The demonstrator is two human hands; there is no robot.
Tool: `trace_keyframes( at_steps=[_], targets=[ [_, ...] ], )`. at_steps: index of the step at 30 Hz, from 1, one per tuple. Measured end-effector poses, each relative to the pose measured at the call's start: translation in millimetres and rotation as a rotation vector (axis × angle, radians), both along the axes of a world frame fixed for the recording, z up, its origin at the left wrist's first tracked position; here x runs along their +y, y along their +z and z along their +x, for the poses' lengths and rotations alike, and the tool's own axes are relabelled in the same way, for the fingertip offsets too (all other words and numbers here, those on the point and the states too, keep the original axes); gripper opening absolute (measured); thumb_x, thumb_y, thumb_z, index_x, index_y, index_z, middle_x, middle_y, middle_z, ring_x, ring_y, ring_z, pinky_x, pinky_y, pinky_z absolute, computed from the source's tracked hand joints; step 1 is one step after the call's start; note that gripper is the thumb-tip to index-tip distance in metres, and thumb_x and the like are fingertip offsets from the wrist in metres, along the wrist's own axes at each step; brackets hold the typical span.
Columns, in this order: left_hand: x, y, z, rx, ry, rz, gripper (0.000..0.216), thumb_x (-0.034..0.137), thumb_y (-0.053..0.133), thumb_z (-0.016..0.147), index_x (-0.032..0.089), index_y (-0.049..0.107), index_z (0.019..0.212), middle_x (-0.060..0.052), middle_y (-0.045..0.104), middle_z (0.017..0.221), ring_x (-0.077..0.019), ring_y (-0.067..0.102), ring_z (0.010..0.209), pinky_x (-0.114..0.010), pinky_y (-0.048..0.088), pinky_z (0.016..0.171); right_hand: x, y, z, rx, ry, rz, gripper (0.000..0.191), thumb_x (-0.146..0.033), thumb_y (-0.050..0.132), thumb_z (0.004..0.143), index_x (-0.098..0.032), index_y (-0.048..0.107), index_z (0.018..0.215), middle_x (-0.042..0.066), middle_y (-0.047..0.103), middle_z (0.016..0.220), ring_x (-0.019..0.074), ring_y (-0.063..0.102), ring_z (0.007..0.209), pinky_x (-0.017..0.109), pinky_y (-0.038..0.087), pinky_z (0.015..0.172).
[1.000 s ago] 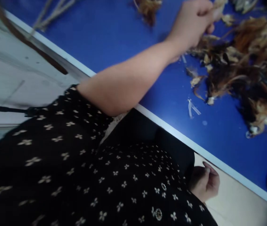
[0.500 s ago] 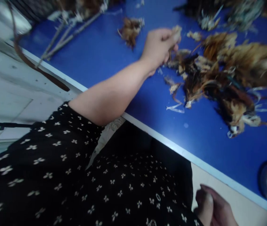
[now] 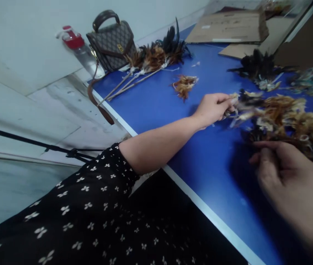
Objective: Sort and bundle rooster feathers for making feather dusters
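My left hand [image 3: 213,110] reaches over the blue table [image 3: 150,99], fingers pinched on a small bunch of feathers [image 3: 235,97] with pale ends. Just right of it lies a loose heap of brown, tan and dark feather bunches [image 3: 285,108], some with white ties. In the foreground my right hand [image 3: 294,184] hangs above the table beside the heap's near side, thumb and fingers curled together. Whatever its fingers may hold is hidden. A separate brown feather tuft [image 3: 184,86] lies beyond my left forearm.
Feather dusters on sticks [image 3: 137,81] lie at the back left by a handbag [image 3: 112,44] and a bottle with a red lid [image 3: 80,51]. Cardboard [image 3: 228,25] rests at the back. Dark feathers [image 3: 261,70] and grey-green ones [image 3: 310,81] lie at the far right.
The view has tilted up, bringing the bag, bottle and cardboard into sight. My right hand has risen from below the table edge to the heap. My left hand stays pinched on feathers.
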State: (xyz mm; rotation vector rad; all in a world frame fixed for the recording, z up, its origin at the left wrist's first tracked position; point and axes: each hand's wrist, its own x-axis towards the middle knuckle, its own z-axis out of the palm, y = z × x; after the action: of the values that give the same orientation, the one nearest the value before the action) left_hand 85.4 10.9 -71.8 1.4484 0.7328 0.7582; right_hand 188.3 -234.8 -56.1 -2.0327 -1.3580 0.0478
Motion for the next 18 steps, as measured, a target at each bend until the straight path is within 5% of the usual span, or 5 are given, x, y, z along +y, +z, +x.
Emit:
trace_keyframes(
  at_steps=[9,15,18],
  targets=[
    [-7.4,7.3,-4.9,0.017,-0.053,0.0,0.035,0.025,0.074,0.117,0.02,0.074,0.082,-0.004,0.079,0.087,-0.0057,0.046,0.056,-0.031,0.041,0.062,16.6,-43.4,10.7,0.04,0.033,0.05,0.043,-0.06,0.058,0.11,-0.025,0.083,0.118,0.01,0.085,0.088,0.0243,0.076,0.067,0.039,0.057,0.067],
    [-26.2,26.9,-14.7,0.081,-0.003,-0.002,0.024,0.02,0.078,0.11,0.017,0.079,0.086,0.0,0.074,0.073,-0.0074,0.045,0.057,-0.027,0.033,0.058,19.0,-24.9,-12.8,-0.112,0.072,-0.043,0.034,-0.048,0.062,0.12,-0.021,0.082,0.116,0.008,0.084,0.099,0.021,0.078,0.083,0.036,0.063,0.08],
    [-21.1,14.8,-15.2,0.023,-0.035,-0.005,0.02,0.025,0.085,0.103,0.018,0.078,0.086,0.001,0.069,0.066,-0.0094,0.041,0.055,-0.028,0.027,0.058,20.2,-19.6,-16.3,-0.169,0.088,-0.157,0.025,-0.043,0.076,0.118,-0.019,0.08,0.124,0.005,0.083,0.115,0.0201,0.08,0.1,0.041,0.069,0.096]
  ],
)
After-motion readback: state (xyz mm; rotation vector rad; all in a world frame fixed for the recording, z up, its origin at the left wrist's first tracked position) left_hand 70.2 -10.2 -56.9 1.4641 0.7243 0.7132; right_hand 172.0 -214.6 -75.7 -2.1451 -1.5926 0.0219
